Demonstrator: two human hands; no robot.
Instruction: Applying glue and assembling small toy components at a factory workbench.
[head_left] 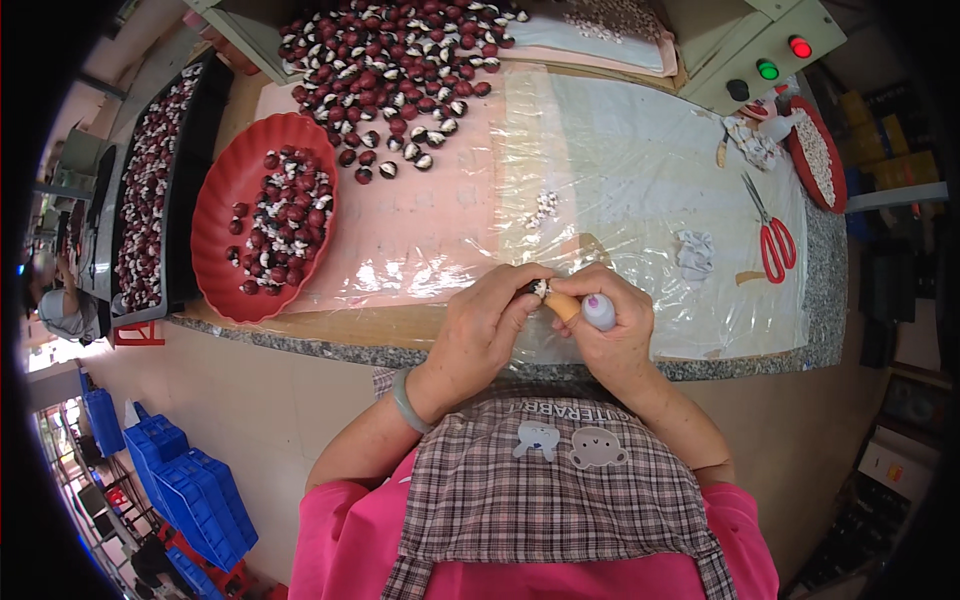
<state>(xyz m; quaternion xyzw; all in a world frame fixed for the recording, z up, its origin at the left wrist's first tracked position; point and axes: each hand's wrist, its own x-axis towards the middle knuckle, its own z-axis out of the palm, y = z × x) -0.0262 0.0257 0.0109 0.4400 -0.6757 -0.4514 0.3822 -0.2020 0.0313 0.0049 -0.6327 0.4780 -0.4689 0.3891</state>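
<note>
The place looks like a workshop or small factory floor. A machine panel with red and green buttons stands at upper right beside a plastic-covered workbench, with a bulk heap of small pieces at upper left. Blue crates stack at lower left; a co-worker shows at far left.
</note>
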